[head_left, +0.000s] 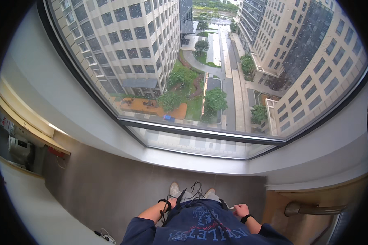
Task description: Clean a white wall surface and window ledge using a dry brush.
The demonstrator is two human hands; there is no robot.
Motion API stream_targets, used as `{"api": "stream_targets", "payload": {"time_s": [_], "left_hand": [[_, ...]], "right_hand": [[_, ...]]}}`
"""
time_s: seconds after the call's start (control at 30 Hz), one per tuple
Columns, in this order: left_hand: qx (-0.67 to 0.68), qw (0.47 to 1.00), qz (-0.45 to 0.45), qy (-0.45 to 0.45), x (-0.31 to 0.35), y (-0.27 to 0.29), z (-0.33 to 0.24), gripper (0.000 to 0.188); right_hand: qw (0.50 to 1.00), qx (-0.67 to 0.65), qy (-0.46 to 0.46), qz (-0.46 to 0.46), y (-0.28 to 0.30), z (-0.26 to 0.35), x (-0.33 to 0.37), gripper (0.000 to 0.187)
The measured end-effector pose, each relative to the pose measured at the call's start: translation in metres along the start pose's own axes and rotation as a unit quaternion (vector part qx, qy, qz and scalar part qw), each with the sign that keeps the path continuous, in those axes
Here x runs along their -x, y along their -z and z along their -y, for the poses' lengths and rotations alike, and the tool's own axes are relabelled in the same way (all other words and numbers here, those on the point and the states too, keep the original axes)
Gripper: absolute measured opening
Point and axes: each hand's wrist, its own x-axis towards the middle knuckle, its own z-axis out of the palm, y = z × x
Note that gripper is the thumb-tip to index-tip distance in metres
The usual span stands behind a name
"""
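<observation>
My left hand (173, 202) hangs low at my left side, close to a tangle of thin black cables (197, 190) in front of my waist. Its fingers are mostly hidden behind the cables and my dark blue shirt (204, 228), so whether it grips them cannot be seen. A black band (166, 204) circles that wrist. At my right side, my right hand (241, 210) is closed with the fingers curled. A small pale bit shows by its fingertips, too small to name. My right wrist also wears a black band (246, 218).
Ahead stands a large rain-spotted window (200, 130) above a white sill (192, 160), with tall buildings outside. Grey floor (106, 175) surrounds my shoes (174, 188). Left are a wooden shelf (28, 118) and a grey-white device (21, 150); a white cable (107, 236) lies behind. A metal bar (315, 209) is right.
</observation>
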Motion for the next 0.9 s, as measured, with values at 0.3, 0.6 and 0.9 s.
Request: {"api": "stream_targets", "payload": {"time_s": [0.3, 0.6, 0.9], "left_hand": [[0.063, 0.982, -0.173, -0.028, 0.037, 0.036, -0.061, 0.03], [0.01, 0.948, -0.225, -0.225, 0.021, 0.037, -0.064, 0.033], [0.064, 0.946, -0.281, -0.148, 0.011, 0.004, -0.039, 0.024]], "right_hand": [[1.0, -0.004, -0.026, 0.004, 0.009, -0.011, 0.006, 0.034], [1.0, -0.003, 0.01, 0.023, 0.021, 0.001, -0.001, 0.033], [0.999, -0.017, 0.001, 0.047, 0.017, 0.01, -0.005, 0.034]]}}
